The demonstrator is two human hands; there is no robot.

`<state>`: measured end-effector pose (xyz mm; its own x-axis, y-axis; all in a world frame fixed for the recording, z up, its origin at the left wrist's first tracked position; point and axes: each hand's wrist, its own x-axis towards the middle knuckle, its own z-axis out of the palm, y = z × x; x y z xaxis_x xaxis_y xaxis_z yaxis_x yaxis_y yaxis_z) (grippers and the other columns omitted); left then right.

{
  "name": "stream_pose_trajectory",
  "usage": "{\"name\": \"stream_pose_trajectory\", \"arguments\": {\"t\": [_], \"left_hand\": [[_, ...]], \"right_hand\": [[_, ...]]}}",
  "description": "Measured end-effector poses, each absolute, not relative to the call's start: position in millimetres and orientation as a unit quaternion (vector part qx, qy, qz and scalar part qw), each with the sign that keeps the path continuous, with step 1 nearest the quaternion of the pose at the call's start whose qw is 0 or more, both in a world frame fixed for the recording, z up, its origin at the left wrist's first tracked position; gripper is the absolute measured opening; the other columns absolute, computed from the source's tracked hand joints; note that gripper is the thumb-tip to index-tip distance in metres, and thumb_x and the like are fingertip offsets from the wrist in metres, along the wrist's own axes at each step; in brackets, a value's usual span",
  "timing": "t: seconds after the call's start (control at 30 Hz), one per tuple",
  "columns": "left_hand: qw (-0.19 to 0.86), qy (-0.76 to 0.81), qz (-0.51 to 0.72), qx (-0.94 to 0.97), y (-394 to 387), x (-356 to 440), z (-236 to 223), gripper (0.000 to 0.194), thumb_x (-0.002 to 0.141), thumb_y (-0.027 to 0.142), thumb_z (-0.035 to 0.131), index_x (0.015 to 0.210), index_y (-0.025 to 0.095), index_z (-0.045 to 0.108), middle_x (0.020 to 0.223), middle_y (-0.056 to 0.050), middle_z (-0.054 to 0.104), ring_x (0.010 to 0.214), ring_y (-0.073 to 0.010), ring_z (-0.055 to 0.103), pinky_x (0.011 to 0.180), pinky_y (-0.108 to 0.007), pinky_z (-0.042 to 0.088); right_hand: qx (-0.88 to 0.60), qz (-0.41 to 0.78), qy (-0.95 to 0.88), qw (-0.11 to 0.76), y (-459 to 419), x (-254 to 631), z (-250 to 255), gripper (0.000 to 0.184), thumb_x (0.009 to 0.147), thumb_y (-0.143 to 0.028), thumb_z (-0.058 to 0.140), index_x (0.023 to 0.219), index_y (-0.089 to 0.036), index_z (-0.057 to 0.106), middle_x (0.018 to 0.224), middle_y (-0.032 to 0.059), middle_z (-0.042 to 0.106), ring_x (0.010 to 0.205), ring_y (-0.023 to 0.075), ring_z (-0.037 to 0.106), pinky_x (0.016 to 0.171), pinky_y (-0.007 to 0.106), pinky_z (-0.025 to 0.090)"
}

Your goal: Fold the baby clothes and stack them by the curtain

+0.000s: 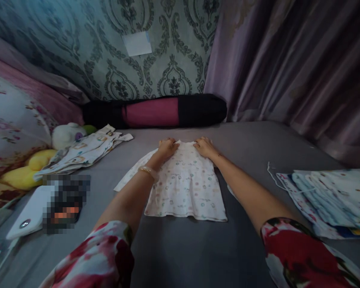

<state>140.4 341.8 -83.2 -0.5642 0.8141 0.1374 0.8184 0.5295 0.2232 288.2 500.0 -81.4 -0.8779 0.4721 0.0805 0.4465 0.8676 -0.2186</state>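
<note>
A small white child's garment (186,188) with a faint coloured print lies flat on the grey bed sheet (180,252) in front of me. My left hand (167,147) rests on its far top edge at the left shoulder, fingers curled on the cloth. At the right shoulder of the same edge lies my right hand (204,147), its fingers bent down onto the fabric. A pale bangle (148,171) sits on my left wrist. Both of my sleeves are red and white floral.
Crumpled printed clothes (84,151) lie at the left beside yellow and white soft toys (39,164). A stack of folded pale clothes (330,200) sits at the right. A black and maroon bolster (156,111) lies against the patterned wall; curtains (294,64) hang at right.
</note>
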Motion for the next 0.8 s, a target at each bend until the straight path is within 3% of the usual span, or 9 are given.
{"name": "stream_pose_trajectory", "arguments": {"t": [0.13,0.37,0.57,0.67,0.8], "left_hand": [[0.034,-0.888,-0.136,-0.437,345.9,142.8,-90.8,0.036,0.097,0.040,0.037,0.099,0.016,0.064,0.107,-0.016,0.065,0.106,-0.0281,0.058,0.087,-0.036,0.039],[0.100,-0.900,-0.102,-0.413,345.4,151.8,-100.7,0.040,0.097,0.039,0.033,0.111,0.011,0.058,0.114,-0.021,0.060,0.109,-0.0329,0.052,0.091,-0.043,0.035],[0.167,-0.888,-0.079,-0.422,346.1,162.7,-92.7,0.037,0.097,0.030,0.031,0.120,0.012,0.053,0.127,-0.021,0.052,0.116,-0.0338,0.046,0.095,-0.046,0.032],[0.181,-0.883,-0.074,-0.426,346.6,172.0,-87.9,0.035,0.096,0.028,0.033,0.121,0.011,0.052,0.125,-0.019,0.053,0.115,-0.0328,0.046,0.096,-0.044,0.032],[0.145,-0.868,-0.084,-0.467,354.4,199.8,-81.1,0.031,0.096,0.028,0.037,0.116,0.012,0.055,0.120,-0.018,0.057,0.113,-0.0322,0.048,0.094,-0.044,0.036]], "right_hand": [[-0.260,0.083,-0.957,0.101,496.9,287.5,-86.9,0.034,0.098,-0.032,0.039,0.119,-0.015,0.058,0.124,0.0155,0.056,0.117,0.0289,0.049,0.096,0.040,0.036],[-0.244,0.083,-0.959,0.122,493.7,285.6,-93.4,0.035,0.099,-0.033,0.037,0.116,-0.014,0.060,0.123,0.0164,0.057,0.117,0.0280,0.048,0.098,0.039,0.036],[-0.303,0.175,-0.923,0.157,522.9,320.5,-75.3,0.033,0.097,-0.028,0.040,0.120,-0.013,0.060,0.118,0.0130,0.064,0.109,0.0198,0.058,0.089,0.026,0.043],[-0.376,0.165,-0.906,0.101,533.3,379.6,-59.8,0.025,0.093,-0.024,0.046,0.101,-0.012,0.067,0.096,0.0108,0.070,0.089,0.0196,0.065,0.075,0.025,0.046],[-0.440,0.230,-0.865,-0.076,520.2,464.4,-47.8,0.034,0.095,-0.035,0.044,0.083,-0.013,0.066,0.067,0.0074,0.066,0.054,0.0147,0.061,0.054,0.024,0.045]]}}
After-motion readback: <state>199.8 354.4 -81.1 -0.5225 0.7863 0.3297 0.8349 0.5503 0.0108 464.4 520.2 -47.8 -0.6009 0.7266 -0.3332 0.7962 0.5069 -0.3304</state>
